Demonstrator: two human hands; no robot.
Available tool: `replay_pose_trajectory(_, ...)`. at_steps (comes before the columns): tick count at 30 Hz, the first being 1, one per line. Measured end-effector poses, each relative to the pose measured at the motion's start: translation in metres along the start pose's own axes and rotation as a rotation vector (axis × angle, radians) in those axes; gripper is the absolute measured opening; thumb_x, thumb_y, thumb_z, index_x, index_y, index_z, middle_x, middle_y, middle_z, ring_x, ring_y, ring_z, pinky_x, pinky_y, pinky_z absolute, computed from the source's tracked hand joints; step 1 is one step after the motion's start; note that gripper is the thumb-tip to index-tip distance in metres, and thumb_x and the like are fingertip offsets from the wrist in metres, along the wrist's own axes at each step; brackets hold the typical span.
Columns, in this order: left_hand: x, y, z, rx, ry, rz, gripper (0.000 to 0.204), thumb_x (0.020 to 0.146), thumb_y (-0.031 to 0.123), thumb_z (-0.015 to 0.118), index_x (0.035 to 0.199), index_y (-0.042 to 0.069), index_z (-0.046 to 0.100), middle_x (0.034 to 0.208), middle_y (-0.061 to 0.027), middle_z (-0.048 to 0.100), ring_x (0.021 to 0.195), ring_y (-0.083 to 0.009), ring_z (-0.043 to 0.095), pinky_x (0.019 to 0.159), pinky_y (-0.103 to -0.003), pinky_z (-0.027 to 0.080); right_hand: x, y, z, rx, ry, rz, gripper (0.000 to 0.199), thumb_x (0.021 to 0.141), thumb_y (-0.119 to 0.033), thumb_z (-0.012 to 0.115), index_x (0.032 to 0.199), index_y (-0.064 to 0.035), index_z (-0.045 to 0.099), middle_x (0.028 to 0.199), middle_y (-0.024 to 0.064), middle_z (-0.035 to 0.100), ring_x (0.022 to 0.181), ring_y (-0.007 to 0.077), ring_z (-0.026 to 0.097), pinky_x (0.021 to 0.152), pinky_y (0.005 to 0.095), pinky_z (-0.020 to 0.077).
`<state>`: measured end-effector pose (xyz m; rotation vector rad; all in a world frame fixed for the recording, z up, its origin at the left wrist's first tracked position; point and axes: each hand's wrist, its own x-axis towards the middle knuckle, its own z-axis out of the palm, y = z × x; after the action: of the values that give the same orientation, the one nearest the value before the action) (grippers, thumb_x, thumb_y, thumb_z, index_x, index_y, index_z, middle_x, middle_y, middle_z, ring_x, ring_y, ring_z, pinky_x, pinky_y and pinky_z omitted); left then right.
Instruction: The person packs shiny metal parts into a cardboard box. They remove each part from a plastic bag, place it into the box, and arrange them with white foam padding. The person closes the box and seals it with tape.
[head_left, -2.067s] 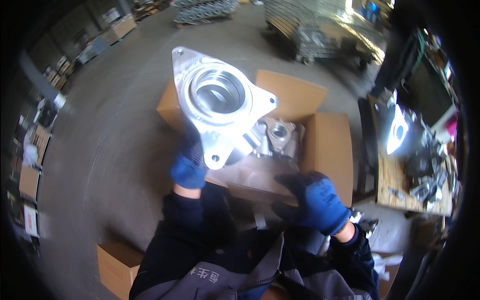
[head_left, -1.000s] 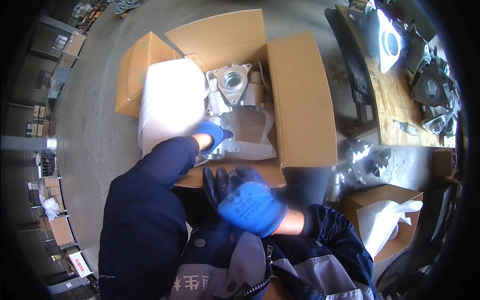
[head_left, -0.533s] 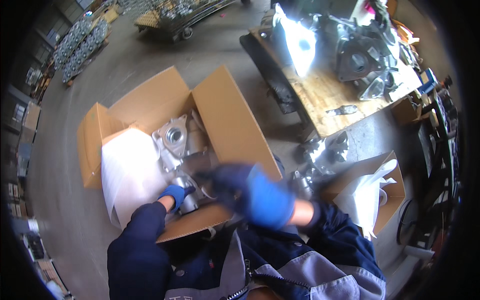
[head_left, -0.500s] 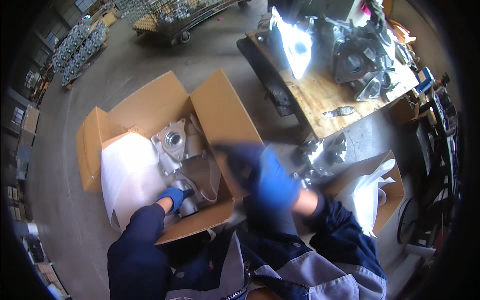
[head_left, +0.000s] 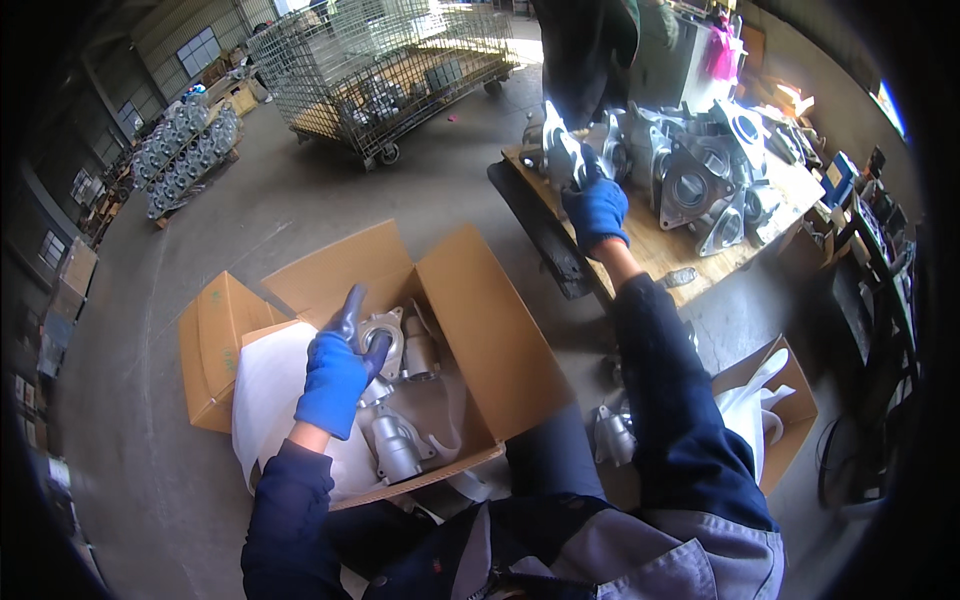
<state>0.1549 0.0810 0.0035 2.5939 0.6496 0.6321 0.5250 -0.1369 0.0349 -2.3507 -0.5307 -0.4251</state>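
My left hand (head_left: 335, 385), in a blue glove with dark fingers, hovers over an open cardboard box (head_left: 490, 330). Its fingers are spread and it holds nothing. Inside the box lie silvery metal castings: a flanged one (head_left: 383, 330) partly behind that hand, and a tubular one (head_left: 398, 448) at the near side. A white foam sheet (head_left: 275, 385) lines the left wall. My right hand (head_left: 597, 208), gloved alike, reaches out to the wooden-topped table (head_left: 650, 262) and closes its fingers round a flanged metal casting (head_left: 565, 150) at the table's left end.
More castings (head_left: 695, 185) crowd the tabletop. A smaller carton (head_left: 790, 440) with white sheet stands at the right, with castings (head_left: 613, 435) on the floor beside my right sleeve. Farther off are a wire cage cart (head_left: 380, 90), stacked castings (head_left: 185, 150) and a dark-clothed person (head_left: 585, 50).
My right hand has swung from beside the box out to the table and onto a casting. The left hand has let go of the tubular casting and risen. The view has tilted up.
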Motion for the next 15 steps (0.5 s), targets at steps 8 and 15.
replay_pose_trajectory(8, 0.016, 0.115, -0.019, 0.338, 0.269, 0.720, 0.081, 0.084, 0.049, 0.071, 0.153, 0.018, 0.043, 0.153, -0.0197, 0.046, 0.140, -0.0407, 0.046, 0.118, -0.055, 0.033, -0.093, -0.053, -0.129, 1.045, -0.577, -0.156, 0.054, 0.087, -0.010, 0.071, 0.138, 0.0005, 0.058, 0.142, 0.0179, 0.059, 0.120, 0.0257, 0.062, 0.102, 0.0365, 0.0501)
replay_pose_trajectory(15, -0.016, 0.149, -0.075, 0.105, 0.413, 0.722, 0.084, 0.071, 0.041, 0.089, 0.136, 0.005, 0.049, 0.128, -0.0177, 0.061, 0.119, -0.0360, 0.062, 0.105, -0.047, 0.048, -0.116, -0.102, -0.149, 0.775, -0.558, -0.974, 0.091, 0.073, -0.023, 0.088, 0.149, 0.0031, 0.045, 0.145, 0.0238, 0.056, 0.130, 0.0350, 0.059, 0.107, 0.0428, 0.0474)
